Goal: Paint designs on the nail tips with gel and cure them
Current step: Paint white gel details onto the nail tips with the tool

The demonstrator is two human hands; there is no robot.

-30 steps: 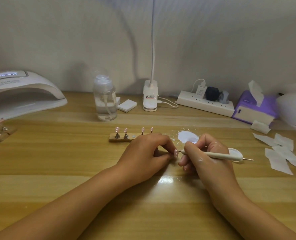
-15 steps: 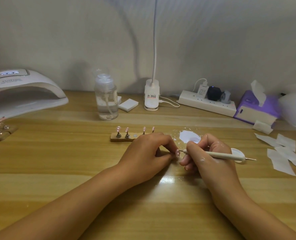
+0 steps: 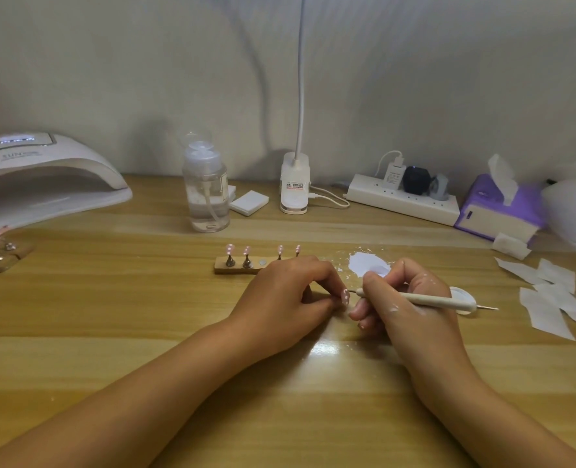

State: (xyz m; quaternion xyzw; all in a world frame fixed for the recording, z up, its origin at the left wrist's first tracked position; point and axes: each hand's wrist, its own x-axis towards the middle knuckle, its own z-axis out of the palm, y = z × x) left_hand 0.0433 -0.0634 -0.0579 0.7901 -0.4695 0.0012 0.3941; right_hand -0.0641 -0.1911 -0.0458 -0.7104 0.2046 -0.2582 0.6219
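Left hand (image 3: 279, 298) pinches nail tip (image 3: 345, 296); right hand (image 3: 411, 305) grips dotting pen (image 3: 425, 299).

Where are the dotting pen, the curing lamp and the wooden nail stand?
dotting pen (image 3: 431, 299), head view, its white handle.
curing lamp (image 3: 60, 155), head view, its white arch.
wooden nail stand (image 3: 237, 269), head view, left end of base.

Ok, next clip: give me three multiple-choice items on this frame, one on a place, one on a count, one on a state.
1. Where on the table does the curing lamp stand? A far left, B centre, C far right.
2. How many nail tips stand on the wooden holder? A two, B four, C six.
3. The right hand is: A flat, B gripping the dotting pen, C empty.
Answers: A, the lamp sits at the left edge; B, four stand upright; B, fingers curl round the pen.
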